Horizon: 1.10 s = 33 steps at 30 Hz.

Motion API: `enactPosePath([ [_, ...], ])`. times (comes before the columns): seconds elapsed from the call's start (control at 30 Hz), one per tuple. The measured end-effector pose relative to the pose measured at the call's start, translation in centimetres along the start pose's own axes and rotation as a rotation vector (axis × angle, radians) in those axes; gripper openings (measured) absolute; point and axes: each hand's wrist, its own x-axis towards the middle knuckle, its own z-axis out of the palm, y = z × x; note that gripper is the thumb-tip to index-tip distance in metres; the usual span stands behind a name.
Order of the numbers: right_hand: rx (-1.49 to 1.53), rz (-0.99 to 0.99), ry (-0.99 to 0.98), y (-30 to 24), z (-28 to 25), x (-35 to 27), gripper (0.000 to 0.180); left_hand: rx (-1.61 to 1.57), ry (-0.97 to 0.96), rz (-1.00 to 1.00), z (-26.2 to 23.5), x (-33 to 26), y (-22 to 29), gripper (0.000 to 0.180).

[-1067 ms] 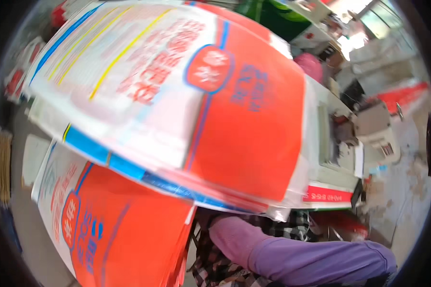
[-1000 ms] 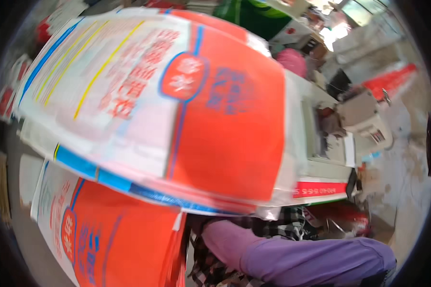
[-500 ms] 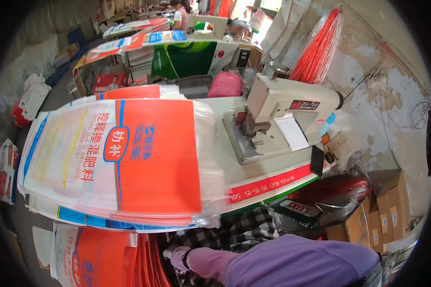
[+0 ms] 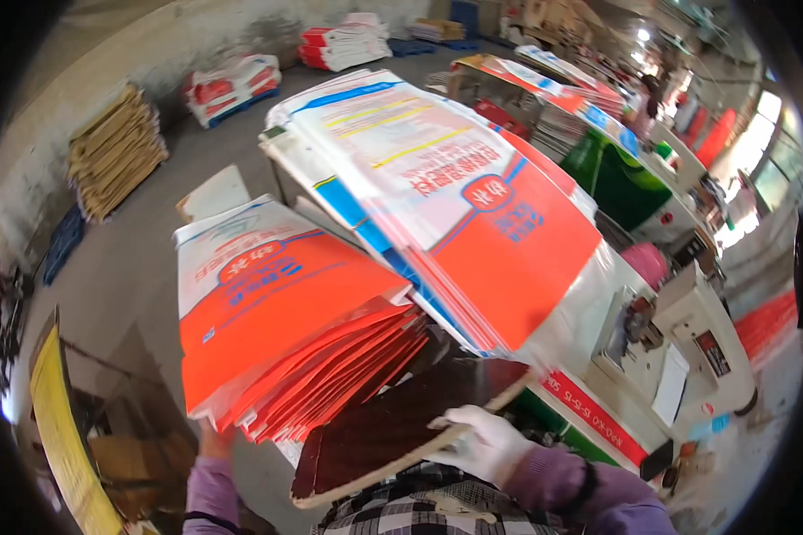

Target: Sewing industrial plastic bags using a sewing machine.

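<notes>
My right hand (image 4: 489, 446), in a white glove, grips the pale edge of a dark brown board (image 4: 393, 423) in front of my checked clothing. A thick stack of orange and white printed sacks (image 4: 285, 285) fans out at its near edge, beside and partly over the board. My left hand (image 4: 215, 440) is at the near left corner of that stack; its fingers are hidden beneath the sacks. Farther right, a second pile of similar sacks (image 4: 473, 205) lies on the sewing table.
A cream sewing machine (image 4: 709, 325) stands on the table at right, a black phone (image 4: 657, 461) at the table's corner. Brown sacks (image 4: 116, 152) and red-white bundles (image 4: 234, 87) are piled along the wall. A yellow-topped piece (image 4: 67, 428) stands at lower left.
My view has swung left and down, bringing the lower sack stack and the brown board into view. My right hand now grips the board, and my left hand is at the stack's corner.
</notes>
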Motion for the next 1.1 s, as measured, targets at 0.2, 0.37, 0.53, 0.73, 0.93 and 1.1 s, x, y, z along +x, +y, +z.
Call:
enactPosePath([
  [0.2,-1.511,-1.062,-0.131,-2.1,5.0,-12.6,0.019,0.2,0.768,-0.035,10.5,2.9,14.0,0.095],
  [0.37,-0.35,-0.479,-0.385,-3.8,8.0,-4.5,0.028,0.512,0.271,-0.503,7.7,3.9,9.8,0.063],
  [0.53,-0.109,-0.176,-0.503,-2.7,12.3,18.6,0.028,0.147,0.183,-0.477,8.2,2.3,0.2,0.057],
  [0.73,-0.283,0.042,-0.337,2.3,-0.1,27.2,0.029,0.051,0.498,-0.174,4.5,-1.4,-6.4,0.047],
  [0.93,-0.143,0.154,-0.131,2.5,-7.0,28.1,0.028,0.003,0.594,-0.18,4.6,-1.6,-11.1,0.049],
  [1.1,-0.017,0.14,0.139,2.1,-6.6,29.3,0.025,0.233,0.612,-0.051,4.1,-0.1,-12.0,0.052],
])
